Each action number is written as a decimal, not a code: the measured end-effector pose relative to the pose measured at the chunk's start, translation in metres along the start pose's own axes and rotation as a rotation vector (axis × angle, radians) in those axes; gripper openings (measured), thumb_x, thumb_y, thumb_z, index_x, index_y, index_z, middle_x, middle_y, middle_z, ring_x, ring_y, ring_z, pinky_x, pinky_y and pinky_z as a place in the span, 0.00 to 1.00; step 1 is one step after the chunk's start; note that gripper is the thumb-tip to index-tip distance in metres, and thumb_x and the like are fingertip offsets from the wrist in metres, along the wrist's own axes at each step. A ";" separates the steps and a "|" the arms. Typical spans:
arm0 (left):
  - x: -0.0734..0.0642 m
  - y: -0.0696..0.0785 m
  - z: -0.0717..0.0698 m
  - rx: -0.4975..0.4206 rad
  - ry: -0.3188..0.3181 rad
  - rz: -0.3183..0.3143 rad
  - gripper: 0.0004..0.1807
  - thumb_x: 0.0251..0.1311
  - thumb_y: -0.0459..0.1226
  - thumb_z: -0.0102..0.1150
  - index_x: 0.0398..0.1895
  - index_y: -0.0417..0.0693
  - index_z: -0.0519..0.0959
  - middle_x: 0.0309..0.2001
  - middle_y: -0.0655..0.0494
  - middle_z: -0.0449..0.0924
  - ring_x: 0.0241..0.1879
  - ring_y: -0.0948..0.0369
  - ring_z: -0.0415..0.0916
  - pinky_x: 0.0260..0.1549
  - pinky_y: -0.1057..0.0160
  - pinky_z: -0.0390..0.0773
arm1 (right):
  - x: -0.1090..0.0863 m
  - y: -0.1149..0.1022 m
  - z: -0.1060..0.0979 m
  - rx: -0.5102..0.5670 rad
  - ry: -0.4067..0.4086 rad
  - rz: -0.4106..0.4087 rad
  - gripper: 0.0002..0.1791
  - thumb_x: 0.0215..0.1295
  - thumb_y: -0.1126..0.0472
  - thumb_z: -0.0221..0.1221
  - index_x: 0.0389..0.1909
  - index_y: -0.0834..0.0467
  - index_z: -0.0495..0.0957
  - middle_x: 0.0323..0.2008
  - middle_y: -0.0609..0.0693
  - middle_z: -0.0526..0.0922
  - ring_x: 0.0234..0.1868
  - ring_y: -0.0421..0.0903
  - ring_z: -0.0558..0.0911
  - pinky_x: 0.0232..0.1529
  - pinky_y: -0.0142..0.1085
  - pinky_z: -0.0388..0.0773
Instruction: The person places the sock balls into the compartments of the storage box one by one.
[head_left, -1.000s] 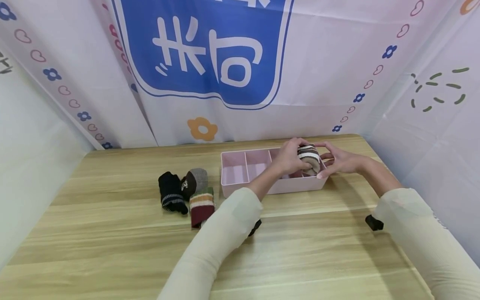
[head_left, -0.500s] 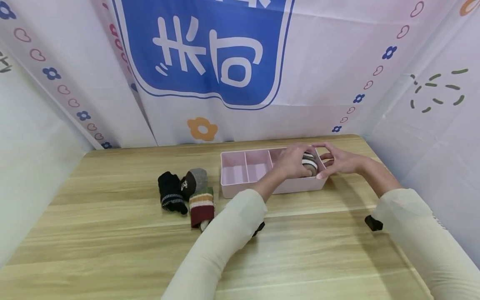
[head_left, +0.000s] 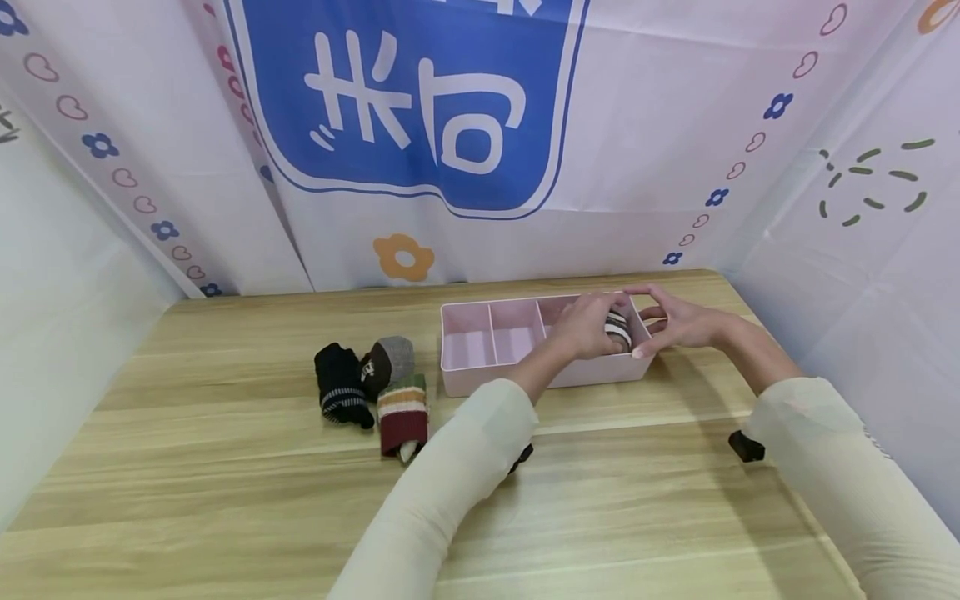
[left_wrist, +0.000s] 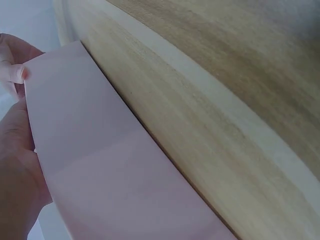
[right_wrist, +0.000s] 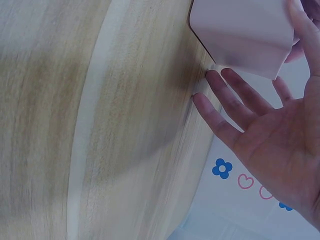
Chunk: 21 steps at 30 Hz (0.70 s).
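Left grip: the left hand (head_left: 585, 327) holds a brown, white and beige striped knit sock roll (head_left: 618, 330) between thumb and fingers; some fingertips are hidden. The roll sits in the right-end compartment of a pale-pink, rectangular plastic-looking box (head_left: 600, 372), near the back edge of the table (head_left: 225, 500), toward its back right corner.

Right grip: the right hand (head_left: 684, 323) is spread wide around the box's right end, thumb at the front corner, index finger at the rear rim.

Recommended technique: seat the roll squarely against the compartment floor, pressing lightly so that it does not unroll. Brace the box end against sliding, without flexing its walls. Release by spreading the left fingers, then lift straight up; a snagged knit could pull the roll out.
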<state>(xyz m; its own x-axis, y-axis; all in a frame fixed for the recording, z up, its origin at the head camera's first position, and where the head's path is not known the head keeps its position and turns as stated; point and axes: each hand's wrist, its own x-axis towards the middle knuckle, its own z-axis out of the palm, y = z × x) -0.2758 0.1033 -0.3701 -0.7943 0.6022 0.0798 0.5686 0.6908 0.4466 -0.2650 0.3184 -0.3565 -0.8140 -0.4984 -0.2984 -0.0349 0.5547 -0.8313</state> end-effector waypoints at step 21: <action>-0.014 -0.016 -0.016 -0.388 -0.033 0.109 0.33 0.59 0.38 0.76 0.67 0.41 0.77 0.57 0.47 0.83 0.53 0.58 0.79 0.48 0.71 0.75 | 0.000 0.002 0.000 0.006 0.001 -0.008 0.56 0.62 0.65 0.71 0.80 0.57 0.41 0.72 0.79 0.58 0.68 0.73 0.70 0.62 0.52 0.77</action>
<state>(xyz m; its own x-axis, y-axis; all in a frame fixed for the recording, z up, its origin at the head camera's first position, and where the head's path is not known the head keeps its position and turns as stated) -0.2771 0.0775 -0.3639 -0.7227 0.6807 0.1196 0.5215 0.4236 0.7407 -0.2654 0.3195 -0.3578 -0.8145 -0.5019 -0.2909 -0.0383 0.5470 -0.8363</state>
